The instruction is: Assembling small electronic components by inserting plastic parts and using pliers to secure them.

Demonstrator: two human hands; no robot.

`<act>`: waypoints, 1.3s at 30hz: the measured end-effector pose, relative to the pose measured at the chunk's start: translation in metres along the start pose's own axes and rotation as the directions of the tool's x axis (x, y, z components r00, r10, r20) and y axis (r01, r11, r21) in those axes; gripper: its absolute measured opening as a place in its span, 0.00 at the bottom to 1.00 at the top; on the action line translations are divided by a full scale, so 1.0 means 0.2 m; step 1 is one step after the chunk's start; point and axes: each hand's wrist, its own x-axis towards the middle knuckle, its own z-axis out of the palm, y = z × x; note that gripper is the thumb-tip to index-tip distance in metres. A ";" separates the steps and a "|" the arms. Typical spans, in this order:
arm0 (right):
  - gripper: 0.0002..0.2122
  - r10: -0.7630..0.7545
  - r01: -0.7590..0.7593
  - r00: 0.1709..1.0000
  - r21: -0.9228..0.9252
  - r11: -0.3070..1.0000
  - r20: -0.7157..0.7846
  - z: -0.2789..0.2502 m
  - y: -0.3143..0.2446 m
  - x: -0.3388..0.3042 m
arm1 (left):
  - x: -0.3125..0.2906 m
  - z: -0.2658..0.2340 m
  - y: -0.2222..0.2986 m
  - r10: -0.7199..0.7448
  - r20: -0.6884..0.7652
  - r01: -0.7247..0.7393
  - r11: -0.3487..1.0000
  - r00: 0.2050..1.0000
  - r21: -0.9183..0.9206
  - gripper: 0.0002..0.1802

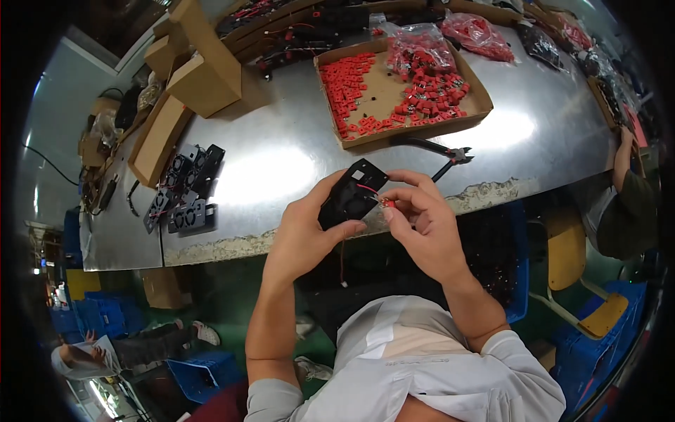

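Note:
My left hand grips a black plastic housing by its left side, with the thumb along its lower edge. A thin cable with a small white plug hangs from the housing. My right hand pinches a small red connector between thumb and fingers at the housing's right side. A red wire runs across the housing toward that connector. Both hands are held just over the table's near edge. Behind my right hand lie cutting pliers with dark handles, partly hidden by the fingers.
A shallow cardboard tray of red connectors stands on the metal table. Several black fan housings lie at left, near an open cardboard box. Bagged red parts sit at the back. Other people are at far right and lower left.

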 end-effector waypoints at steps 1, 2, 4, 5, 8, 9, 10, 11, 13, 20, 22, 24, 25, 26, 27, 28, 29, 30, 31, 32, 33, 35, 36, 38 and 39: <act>0.10 -0.034 0.036 0.998 0.024 0.999 -0.055 0.02 0.00 0.00 | 0.00 0.02 -0.02 0.026 -0.034 -0.029 0.995 0.999 -0.098 0.39; 0.10 -0.036 0.038 0.998 0.022 0.999 -0.060 0.04 0.00 -0.01 | 0.00 0.03 -0.02 0.030 -0.030 -0.033 0.995 0.999 -0.098 0.39; 0.11 -0.273 0.258 0.949 -0.112 0.960 -0.160 0.09 0.03 -0.04 | -0.01 0.06 0.02 -0.024 -0.142 -0.006 0.978 0.990 -0.208 0.34; 0.11 -0.314 0.298 0.940 -0.131 0.946 -0.131 0.10 0.04 -0.05 | -0.01 0.07 0.00 -0.019 -0.140 -0.009 0.979 0.990 -0.202 0.34; 0.11 -0.215 0.218 0.976 0.104 0.970 -0.041 0.17 0.09 -0.08 | -0.02 0.11 -0.11 -0.083 -0.061 0.018 0.718 0.995 -0.695 0.28; 0.11 -0.216 0.220 0.975 0.108 0.969 -0.051 0.17 0.09 -0.07 | -0.02 0.11 -0.13 -0.151 -0.016 0.079 0.595 0.988 -0.800 0.27; 0.11 -0.306 0.306 0.952 -0.018 0.952 0.033 0.17 0.09 -0.07 | -0.03 0.12 -0.13 -0.219 0.038 0.136 0.450 0.975 -0.883 0.25; 0.11 -0.379 0.394 0.917 -0.135 0.909 0.127 0.16 0.08 -0.08 | -0.03 0.12 -0.10 -0.363 0.015 0.231 0.559 0.932 -0.796 0.27; 0.12 -0.323 0.330 0.933 -0.017 0.944 0.158 0.13 0.08 -0.07 | -0.03 0.12 -0.11 -0.333 0.001 0.202 0.567 0.943 -0.798 0.28; 0.10 -0.025 -0.114 0.988 0.820 0.561 0.155 0.06 0.13 0.01 | -0.04 0.12 -0.14 -0.038 0.034 0.044 0.308 0.999 -0.950 0.32; 0.14 -0.041 -0.104 0.986 0.798 0.594 0.160 0.08 0.19 0.00 | -0.07 0.16 -0.16 -0.048 0.030 0.044 0.322 0.998 -0.946 0.35; 0.14 -0.043 -0.134 0.979 0.793 0.594 0.198 0.09 0.18 0.00 | -0.08 0.17 -0.19 -0.052 0.063 0.076 0.327 0.997 -0.942 0.42; 0.14 -0.039 -0.135 0.980 0.793 0.595 0.196 0.09 0.19 0.01 | -0.07 0.15 -0.20 -0.078 0.066 0.087 0.320 0.995 -0.944 0.43; 0.14 -0.061 -0.120 0.979 0.793 0.598 0.194 0.09 0.19 0.03 | -0.06 0.14 -0.20 -0.102 0.069 0.097 0.312 0.992 -0.945 0.43; 0.14 -0.084 -0.103 0.978 0.792 0.601 0.190 0.08 0.19 0.04 | -0.08 0.17 -0.18 -0.108 0.055 0.086 0.314 0.993 -0.946 0.41; 0.13 -0.103 -0.096 0.976 0.807 0.582 0.190 0.07 0.18 0.04 | -0.09 0.17 -0.19 -0.107 0.055 0.086 0.313 0.993 -0.946 0.41; 0.13 -0.103 -0.095 0.976 0.806 0.584 0.190 0.06 0.19 0.04 | -0.09 0.17 -0.23 -0.065 0.047 0.064 0.287 0.997 -0.956 0.39; 0.13 -0.093 -0.093 0.979 0.796 0.598 0.184 0.05 0.19 0.04 | -0.10 0.17 -0.25 -0.021 0.037 0.042 0.259 0.999 -0.965 0.37; 0.13 -0.080 -0.089 0.981 0.784 0.614 0.174 0.04 0.21 0.04 | -0.10 0.20 -0.23 -0.068 0.014 0.032 0.269 0.998 -0.963 0.34; 0.13 -0.077 -0.085 0.983 0.779 0.621 0.169 0.03 0.22 0.03 | -0.12 0.21 -0.25 -0.063 0.019 0.035 0.261 0.998 -0.965 0.34; 0.13 -0.056 -0.100 0.982 0.753 0.650 0.178 0.01 0.24 0.02 | -0.13 0.22 -0.28 -0.053 0.027 0.039 0.242 0.998 -0.970 0.34; 0.13 -0.033 -0.106 0.984 0.718 0.688 0.178 -0.02 0.26 0.01 | -0.16 0.23 -0.33 -0.028 0.047 0.052 0.196 0.998 -0.979 0.34; 0.12 0.001 -0.128 0.985 0.714 0.688 0.175 -0.03 0.28 0.01 | -0.16 0.23 -0.34 -0.018 0.053 0.055 0.186 0.998 -0.981 0.34; 0.11 0.038 -0.144 0.986 0.701 0.699 0.164 -0.05 0.30 -0.01 | -0.18 0.25 -0.34 -0.004 0.044 0.044 0.181 0.999 -0.982 0.35; 0.11 0.047 -0.150 0.986 0.711 0.687 0.162 -0.06 0.31 -0.02 | -0.18 0.27 -0.35 0.008 0.057 0.055 0.177 0.998 -0.983 0.35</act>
